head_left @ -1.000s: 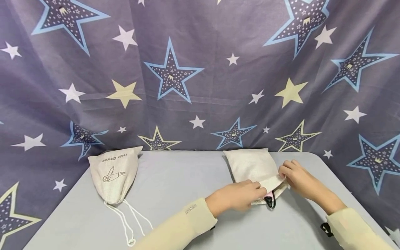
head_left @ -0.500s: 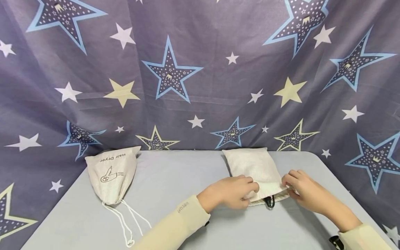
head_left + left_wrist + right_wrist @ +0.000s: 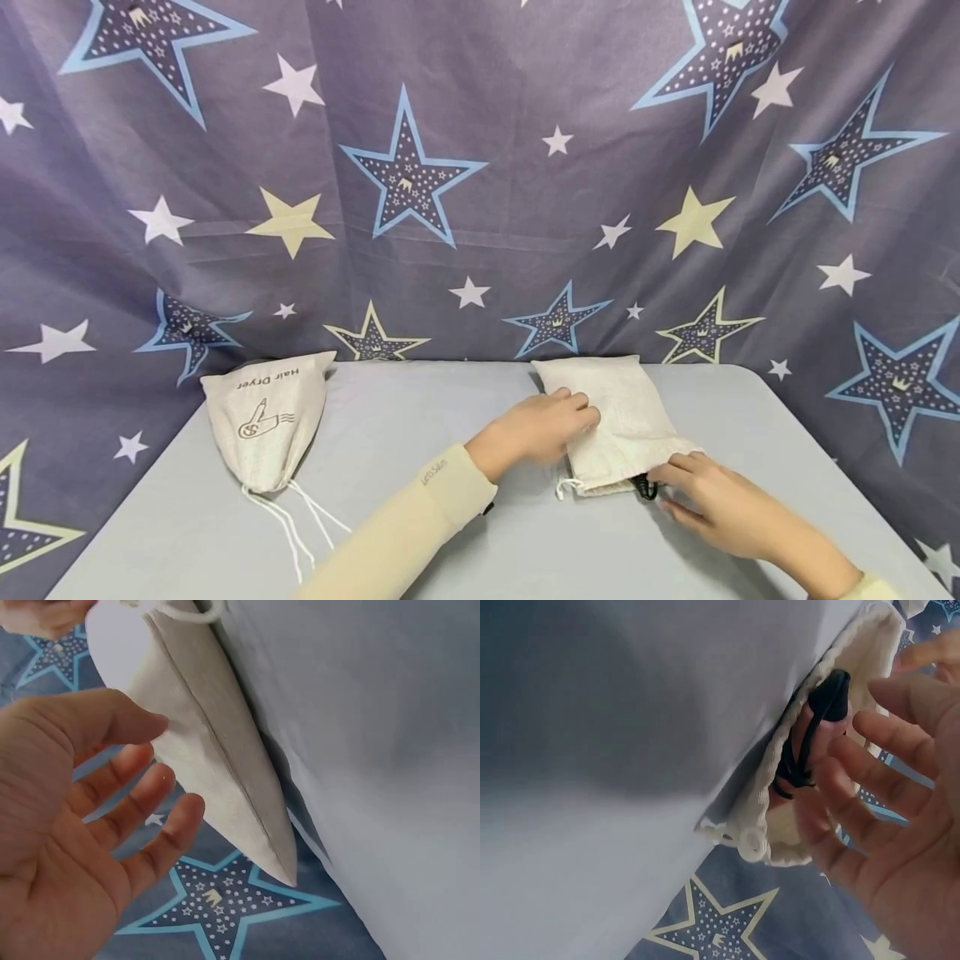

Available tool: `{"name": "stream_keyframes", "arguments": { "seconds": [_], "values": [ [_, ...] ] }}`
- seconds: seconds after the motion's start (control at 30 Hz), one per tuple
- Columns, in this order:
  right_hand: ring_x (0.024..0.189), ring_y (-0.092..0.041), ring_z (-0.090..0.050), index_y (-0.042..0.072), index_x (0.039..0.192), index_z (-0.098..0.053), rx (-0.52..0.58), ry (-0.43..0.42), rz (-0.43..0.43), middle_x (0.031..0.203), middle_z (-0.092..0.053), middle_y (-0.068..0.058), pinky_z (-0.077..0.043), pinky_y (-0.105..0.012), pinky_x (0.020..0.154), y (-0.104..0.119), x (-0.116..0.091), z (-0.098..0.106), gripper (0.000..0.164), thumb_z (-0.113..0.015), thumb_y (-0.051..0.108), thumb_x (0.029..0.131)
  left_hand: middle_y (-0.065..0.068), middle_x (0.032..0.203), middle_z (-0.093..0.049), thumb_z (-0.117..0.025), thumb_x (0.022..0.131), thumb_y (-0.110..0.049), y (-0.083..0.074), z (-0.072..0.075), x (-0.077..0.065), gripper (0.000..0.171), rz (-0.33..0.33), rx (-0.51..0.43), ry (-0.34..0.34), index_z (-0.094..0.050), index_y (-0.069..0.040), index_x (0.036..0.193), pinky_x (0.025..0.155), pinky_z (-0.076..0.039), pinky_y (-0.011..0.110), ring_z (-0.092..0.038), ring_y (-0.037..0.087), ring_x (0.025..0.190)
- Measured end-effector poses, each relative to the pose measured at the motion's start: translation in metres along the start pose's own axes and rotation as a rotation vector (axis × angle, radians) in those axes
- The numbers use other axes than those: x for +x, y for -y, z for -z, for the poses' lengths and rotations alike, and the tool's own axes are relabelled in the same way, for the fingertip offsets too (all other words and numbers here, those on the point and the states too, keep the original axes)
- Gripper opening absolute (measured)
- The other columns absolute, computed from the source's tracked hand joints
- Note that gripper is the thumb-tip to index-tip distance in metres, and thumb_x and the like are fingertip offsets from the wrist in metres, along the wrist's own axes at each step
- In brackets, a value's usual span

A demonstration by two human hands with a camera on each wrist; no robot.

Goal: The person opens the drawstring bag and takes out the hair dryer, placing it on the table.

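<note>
A cream drawstring bag [image 3: 618, 417] lies at the right of the table with its mouth toward me. In the right wrist view the mouth gapes, and a pink object [image 3: 823, 739] with a black cord [image 3: 831, 697] wound about it shows inside. My right hand [image 3: 716, 504] is at the mouth's right corner, fingers loosely bent beside the cord. Over the bag's left side is my left hand [image 3: 551, 423]. Its thumb and fingers are spread and relaxed near the cloth in the left wrist view, with nothing between them.
A second cream drawstring bag [image 3: 270, 417], printed "Hair Dryer" with a drawing, stands at the table's left. Its white cords [image 3: 288, 517] trail toward the front edge. Behind the grey table [image 3: 420, 417] hangs a dark curtain with stars [image 3: 517, 200].
My left hand has left the bag's mouth and moved up and left along its side. The right hand has shifted left and down at the mouth. The mouth's upper edge has come down over the pink object.
</note>
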State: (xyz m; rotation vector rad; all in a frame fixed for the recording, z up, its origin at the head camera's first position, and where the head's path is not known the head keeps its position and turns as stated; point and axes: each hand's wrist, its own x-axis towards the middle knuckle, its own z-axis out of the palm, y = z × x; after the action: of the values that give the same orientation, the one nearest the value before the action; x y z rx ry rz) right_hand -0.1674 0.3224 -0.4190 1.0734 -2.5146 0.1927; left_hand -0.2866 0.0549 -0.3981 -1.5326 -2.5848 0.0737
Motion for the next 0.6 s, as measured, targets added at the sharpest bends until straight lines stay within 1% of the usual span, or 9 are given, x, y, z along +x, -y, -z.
{"name": "stream_keyframes", "arguments": {
  "seconds": [0.13,0.23,0.3,0.4,0.5,0.6],
  "values": [
    [0.102,-0.016,-0.064,0.012,0.128,-0.066,-0.024,0.024,-0.036,0.115,-0.066,0.003,-0.057,-0.041,0.081,0.006,-0.001,-0.004,0.052,-0.083,0.013,0.078,-0.004,0.121,-0.057,-0.072,0.084,-0.001,0.008,0.001,0.004,0.055,-0.001,0.068,-0.004,-0.057,-0.024,0.131,0.081,-0.052,0.026,-0.054,0.016,0.108],
    [0.108,-0.021,-0.065,0.01,0.131,-0.063,-0.041,0.013,-0.073,0.121,-0.066,-0.002,-0.057,-0.044,0.084,0.008,0.002,-0.007,0.057,-0.084,0.015,0.079,-0.004,0.124,-0.056,-0.072,0.088,-0.003,0.015,0.001,0.008,0.052,0.014,0.116,-0.002,-0.055,-0.025,0.133,0.077,-0.053,0.029,-0.053,0.015,0.11],
    [0.108,-0.022,-0.066,0.01,0.131,-0.062,-0.05,0.002,-0.102,0.122,-0.066,-0.004,-0.057,-0.045,0.084,0.009,0.005,-0.009,0.056,-0.084,0.016,0.08,-0.004,0.125,-0.055,-0.069,0.092,-0.006,0.02,0.001,0.011,0.048,0.025,0.148,0.004,-0.054,-0.025,0.134,0.075,-0.053,0.031,-0.052,0.016,0.111],
    [0.105,-0.025,-0.065,0.008,0.127,-0.063,-0.053,-0.013,-0.158,0.118,-0.065,-0.005,-0.056,-0.047,0.085,0.012,0.014,-0.012,0.049,-0.082,0.02,0.083,-0.003,0.125,-0.053,-0.065,0.096,-0.009,0.027,0.001,0.015,0.043,0.031,0.189,0.007,-0.052,-0.025,0.134,0.076,-0.053,0.034,-0.051,0.017,0.111],
    [0.104,-0.028,-0.064,0.006,0.125,-0.063,-0.059,-0.016,-0.236,0.114,-0.065,-0.006,-0.054,-0.05,0.085,0.015,0.023,-0.014,0.046,-0.08,0.023,0.086,-0.002,0.126,-0.052,-0.063,0.098,-0.008,0.032,0.002,0.019,0.043,0.034,0.194,0.013,-0.051,-0.024,0.135,0.08,-0.053,0.036,-0.051,0.018,0.112],
    [0.101,-0.034,-0.064,0.001,0.127,-0.062,-0.066,-0.017,-0.306,0.113,-0.065,-0.011,-0.053,-0.054,0.084,0.019,0.032,-0.017,0.05,-0.08,0.023,0.086,-0.001,0.127,-0.052,-0.061,0.098,-0.006,0.036,0.002,0.024,0.042,0.041,0.189,0.031,-0.051,-0.023,0.135,0.083,-0.054,0.035,-0.051,0.019,0.113]
  ]
}}
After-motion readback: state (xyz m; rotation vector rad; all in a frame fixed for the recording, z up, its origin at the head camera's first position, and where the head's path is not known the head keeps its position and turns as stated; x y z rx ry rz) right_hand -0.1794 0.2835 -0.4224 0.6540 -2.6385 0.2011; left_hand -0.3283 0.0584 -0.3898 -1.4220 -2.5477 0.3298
